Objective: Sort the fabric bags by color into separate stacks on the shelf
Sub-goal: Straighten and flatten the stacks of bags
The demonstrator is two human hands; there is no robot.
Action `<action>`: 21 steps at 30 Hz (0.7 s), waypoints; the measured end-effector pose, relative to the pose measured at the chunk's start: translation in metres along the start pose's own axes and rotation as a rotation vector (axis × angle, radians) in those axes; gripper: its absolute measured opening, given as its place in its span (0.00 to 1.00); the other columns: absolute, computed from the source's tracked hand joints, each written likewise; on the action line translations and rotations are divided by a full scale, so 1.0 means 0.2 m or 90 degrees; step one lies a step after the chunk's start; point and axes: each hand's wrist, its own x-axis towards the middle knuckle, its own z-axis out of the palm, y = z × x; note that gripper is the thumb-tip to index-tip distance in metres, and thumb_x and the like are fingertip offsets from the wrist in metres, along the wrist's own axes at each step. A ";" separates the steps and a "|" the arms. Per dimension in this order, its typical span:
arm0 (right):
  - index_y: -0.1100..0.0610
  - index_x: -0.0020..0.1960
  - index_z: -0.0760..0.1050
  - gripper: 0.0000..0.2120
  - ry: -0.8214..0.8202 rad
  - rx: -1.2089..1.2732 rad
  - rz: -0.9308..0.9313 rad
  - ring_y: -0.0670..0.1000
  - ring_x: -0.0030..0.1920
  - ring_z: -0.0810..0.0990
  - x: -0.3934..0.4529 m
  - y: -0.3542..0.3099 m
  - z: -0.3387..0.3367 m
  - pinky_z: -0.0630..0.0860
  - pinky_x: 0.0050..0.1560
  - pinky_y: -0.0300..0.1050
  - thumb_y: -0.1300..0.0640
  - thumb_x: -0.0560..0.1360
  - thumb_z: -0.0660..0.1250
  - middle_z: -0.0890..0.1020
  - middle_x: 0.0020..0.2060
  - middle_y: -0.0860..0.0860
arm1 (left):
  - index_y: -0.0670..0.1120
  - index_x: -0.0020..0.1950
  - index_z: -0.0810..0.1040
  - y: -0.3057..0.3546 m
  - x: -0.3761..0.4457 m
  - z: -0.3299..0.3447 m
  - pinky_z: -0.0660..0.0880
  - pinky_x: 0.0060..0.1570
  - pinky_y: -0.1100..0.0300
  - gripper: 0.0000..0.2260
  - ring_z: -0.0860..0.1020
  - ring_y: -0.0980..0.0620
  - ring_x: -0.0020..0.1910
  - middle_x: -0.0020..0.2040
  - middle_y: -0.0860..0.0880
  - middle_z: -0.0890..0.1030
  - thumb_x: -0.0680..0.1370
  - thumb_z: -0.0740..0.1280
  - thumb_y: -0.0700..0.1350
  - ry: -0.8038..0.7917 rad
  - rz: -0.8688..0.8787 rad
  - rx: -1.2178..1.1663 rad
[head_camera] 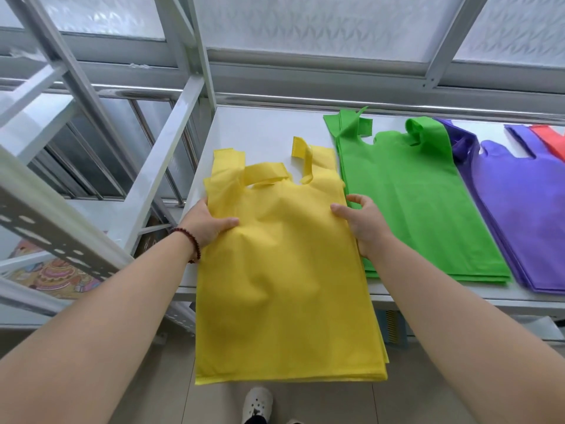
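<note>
Left hand [208, 226] grips the left edge of the yellow fabric bags [284, 270], thumb on top and fingers beneath; right hand [363, 221] grips the right edge the same way. The yellow stack lies at the left end of the white shelf [260, 133], its handles toward the back and its lower half overhanging the shelf's front edge. Just right of it on the shelf lies the green bag stack [412, 203], touching or nearly touching; right of that the purple bag stack [519, 215], then a red bag [550, 139] at the frame edge. No legible writing on any bag. A beaded bracelet [191, 243] circles the left wrist.
</note>
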 end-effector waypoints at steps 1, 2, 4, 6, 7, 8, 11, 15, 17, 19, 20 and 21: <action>0.59 0.66 0.66 0.22 -0.002 -0.011 -0.018 0.54 0.45 0.78 0.00 0.00 0.00 0.79 0.44 0.51 0.60 0.74 0.68 0.76 0.54 0.57 | 0.46 0.72 0.63 0.00 0.00 0.00 0.69 0.65 0.46 0.34 0.72 0.43 0.64 0.67 0.45 0.72 0.70 0.74 0.46 0.000 -0.001 0.002; 0.59 0.66 0.68 0.21 -0.009 -0.022 -0.039 0.52 0.43 0.79 -0.01 0.00 0.00 0.79 0.43 0.49 0.62 0.75 0.67 0.77 0.53 0.58 | 0.46 0.72 0.63 -0.01 0.00 0.00 0.69 0.65 0.45 0.34 0.72 0.43 0.64 0.67 0.45 0.72 0.70 0.74 0.46 0.000 0.000 0.002; 0.61 0.67 0.68 0.22 -0.038 -0.060 -0.086 0.53 0.47 0.80 0.00 0.01 0.01 0.79 0.50 0.49 0.64 0.75 0.67 0.78 0.56 0.57 | 0.46 0.72 0.63 -0.01 0.01 0.00 0.69 0.65 0.45 0.34 0.72 0.43 0.64 0.67 0.45 0.72 0.70 0.74 0.46 -0.002 0.002 0.001; 0.60 0.68 0.70 0.21 -0.086 -0.158 -0.128 0.50 0.50 0.79 -0.01 0.00 0.02 0.78 0.53 0.42 0.65 0.75 0.66 0.78 0.56 0.54 | 0.46 0.72 0.62 -0.01 0.01 0.00 0.69 0.66 0.46 0.34 0.71 0.43 0.65 0.67 0.45 0.71 0.70 0.74 0.46 0.001 0.004 0.008; 0.58 0.66 0.72 0.19 -0.111 -0.204 -0.143 0.48 0.47 0.79 -0.01 0.00 0.03 0.78 0.49 0.38 0.67 0.76 0.64 0.78 0.54 0.53 | 0.46 0.73 0.61 -0.01 0.01 0.00 0.68 0.66 0.45 0.35 0.71 0.43 0.65 0.68 0.45 0.71 0.70 0.74 0.46 0.003 0.004 0.011; 0.56 0.64 0.74 0.19 -0.129 -0.238 -0.150 0.47 0.44 0.79 -0.01 -0.01 0.03 0.78 0.47 0.37 0.67 0.76 0.63 0.79 0.50 0.52 | 0.46 0.73 0.61 -0.01 0.01 0.00 0.68 0.66 0.45 0.35 0.71 0.43 0.65 0.68 0.45 0.71 0.70 0.74 0.47 0.003 0.004 0.011; 0.56 0.60 0.77 0.15 -0.145 -0.270 -0.125 0.50 0.41 0.80 0.01 -0.03 0.03 0.79 0.49 0.45 0.66 0.75 0.63 0.82 0.43 0.51 | 0.47 0.73 0.61 -0.02 0.02 0.00 0.68 0.66 0.45 0.36 0.71 0.42 0.65 0.68 0.45 0.71 0.70 0.74 0.47 -0.002 0.004 0.013; 0.61 0.70 0.67 0.25 -0.163 -0.503 -0.137 0.56 0.59 0.78 0.06 -0.09 0.03 0.75 0.62 0.50 0.59 0.75 0.66 0.76 0.63 0.57 | 0.47 0.73 0.61 -0.01 0.02 0.00 0.68 0.66 0.46 0.35 0.71 0.43 0.65 0.68 0.45 0.71 0.70 0.74 0.47 -0.005 0.005 0.021; 0.59 0.75 0.59 0.30 -0.195 -0.708 -0.162 0.57 0.60 0.76 0.07 -0.13 0.03 0.78 0.54 0.49 0.55 0.76 0.65 0.72 0.67 0.57 | 0.47 0.73 0.61 -0.01 0.02 0.00 0.68 0.66 0.46 0.35 0.71 0.43 0.65 0.68 0.45 0.71 0.70 0.74 0.47 -0.010 0.004 0.025; 0.55 0.77 0.52 0.36 -0.227 -0.852 -0.164 0.55 0.45 0.80 0.07 -0.18 0.04 0.79 0.36 0.45 0.51 0.75 0.66 0.72 0.64 0.58 | 0.47 0.73 0.61 -0.01 0.02 0.00 0.68 0.66 0.46 0.35 0.71 0.43 0.65 0.68 0.45 0.71 0.70 0.74 0.47 -0.015 0.001 0.029; 0.53 0.77 0.50 0.39 -0.228 -0.912 -0.168 0.52 0.38 0.80 0.08 -0.20 0.04 0.79 0.33 0.44 0.49 0.74 0.68 0.74 0.62 0.58 | 0.47 0.73 0.61 0.00 0.02 -0.01 0.68 0.66 0.46 0.35 0.71 0.43 0.65 0.68 0.45 0.71 0.70 0.74 0.47 -0.019 0.002 0.025; 0.51 0.77 0.48 0.42 -0.214 -0.975 -0.189 0.50 0.33 0.79 0.09 -0.23 0.05 0.79 0.34 0.44 0.46 0.72 0.69 0.75 0.60 0.57 | 0.47 0.73 0.61 0.00 0.02 -0.01 0.68 0.66 0.47 0.35 0.71 0.43 0.65 0.68 0.45 0.71 0.70 0.74 0.46 -0.023 0.001 0.021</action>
